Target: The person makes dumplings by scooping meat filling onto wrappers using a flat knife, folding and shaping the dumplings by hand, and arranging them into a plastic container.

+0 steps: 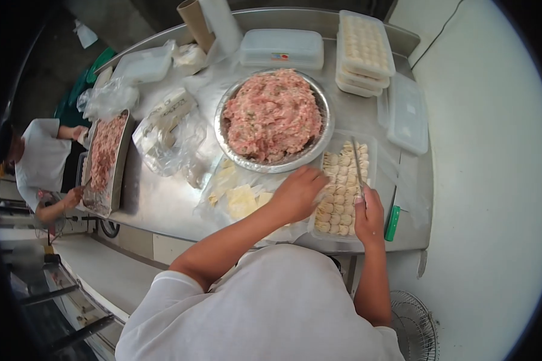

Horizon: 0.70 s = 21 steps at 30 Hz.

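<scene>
My right hand (368,213) is closed on the handle end of a thin metal spatula (358,162), which points up over a clear plastic tray (373,157). Rows of small wrapped dumplings (343,195) fill much of that tray. At the tray's left edge is my left hand (301,191), its fingers bent together; whatever they hold is hidden. Square yellow wrappers (242,201) lie on plastic below and left of it. A big metal bowl (328,126) heaped with pink minced meat (273,114) stands just beyond my left hand.
Stacked dumpling boxes (365,48) stand at the back right, lids (407,114) beside them. A green-handled tool (392,223) lies near the right edge. Plastic bags (168,141) lie left of the bowl. At far left a co-worker (42,156) handles a tray of meat (106,156).
</scene>
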Each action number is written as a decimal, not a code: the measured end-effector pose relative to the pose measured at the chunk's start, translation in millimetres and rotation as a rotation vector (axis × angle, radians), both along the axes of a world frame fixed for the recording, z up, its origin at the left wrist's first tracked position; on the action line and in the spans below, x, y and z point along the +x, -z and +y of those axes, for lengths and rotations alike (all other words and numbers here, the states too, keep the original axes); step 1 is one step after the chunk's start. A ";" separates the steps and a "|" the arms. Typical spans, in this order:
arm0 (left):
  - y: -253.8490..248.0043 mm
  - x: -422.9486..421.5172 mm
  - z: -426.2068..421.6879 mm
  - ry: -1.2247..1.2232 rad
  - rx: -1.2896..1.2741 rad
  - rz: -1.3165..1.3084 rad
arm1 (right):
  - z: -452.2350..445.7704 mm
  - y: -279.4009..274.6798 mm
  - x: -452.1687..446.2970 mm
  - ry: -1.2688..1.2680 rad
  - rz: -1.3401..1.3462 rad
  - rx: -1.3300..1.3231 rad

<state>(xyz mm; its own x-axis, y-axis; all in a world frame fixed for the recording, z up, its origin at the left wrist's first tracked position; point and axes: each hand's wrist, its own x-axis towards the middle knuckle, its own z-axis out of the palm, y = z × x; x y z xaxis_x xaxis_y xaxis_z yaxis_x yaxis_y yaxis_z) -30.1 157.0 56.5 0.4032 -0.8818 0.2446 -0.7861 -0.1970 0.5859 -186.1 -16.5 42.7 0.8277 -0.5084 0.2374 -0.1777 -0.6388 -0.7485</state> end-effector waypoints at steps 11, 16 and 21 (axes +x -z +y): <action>60.1 -21.5 96.0 -0.087 0.067 0.167 | 34.1 -41.3 155.9 -0.519 0.166 -0.690; 61.7 -18.2 103.6 -0.016 -0.034 0.198 | 19.8 -43.1 164.2 -0.758 0.272 -0.737; 64.3 -21.3 101.9 -0.056 -0.034 0.124 | 10.8 -56.6 156.2 -0.633 0.278 -0.759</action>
<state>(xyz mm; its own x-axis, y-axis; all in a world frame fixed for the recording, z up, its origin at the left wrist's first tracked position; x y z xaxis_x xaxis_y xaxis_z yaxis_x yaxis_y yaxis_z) -51.3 259.0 -7.8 0.4808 -0.8490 0.2193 -0.6953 -0.2168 0.6852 -29.9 -5.7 99.3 0.9668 0.2451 0.0728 0.2512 -0.9636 -0.0916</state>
